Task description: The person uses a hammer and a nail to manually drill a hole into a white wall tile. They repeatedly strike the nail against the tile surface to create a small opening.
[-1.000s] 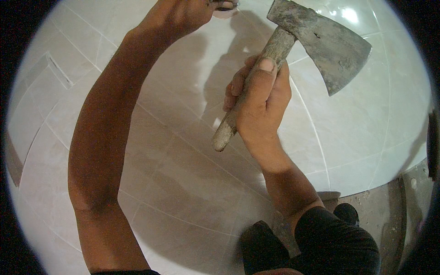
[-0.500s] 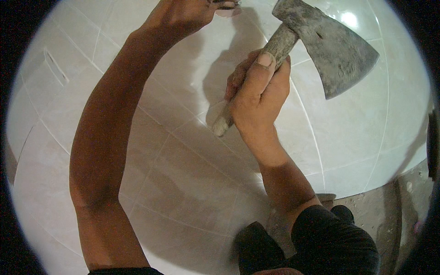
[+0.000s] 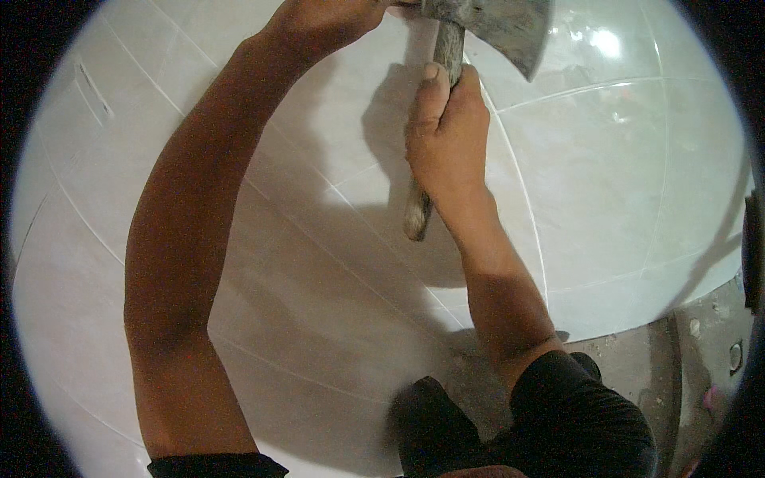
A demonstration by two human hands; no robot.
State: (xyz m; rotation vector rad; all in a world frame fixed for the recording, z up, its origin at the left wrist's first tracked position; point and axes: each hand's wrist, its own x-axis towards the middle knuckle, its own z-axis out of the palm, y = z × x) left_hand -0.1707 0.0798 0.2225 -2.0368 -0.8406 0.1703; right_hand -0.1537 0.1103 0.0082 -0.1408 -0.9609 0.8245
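My right hand is wrapped around the wooden handle of a hatchet, its thumb lying along the shaft. The worn grey head reaches the upper edge of the view, with the blade toward the right. The butt of the handle sticks out below my fist. At the top, my left hand is raised against pale tiles, and the hatchet head is right beside its fingers. Those fingers are curled and mostly cut off by the edge. Whatever they hold is too hidden to name.
Glossy light tiles with pale joints fill most of the view, with a bright lamp reflection at upper right. A rough grey floor with bits of debris lies at lower right. My dark-clothed legs are at the bottom.
My right hand has brought the hatchet up and to the left, so its head is now beside my left hand. The handle has turned more upright. My left hand has barely shifted.
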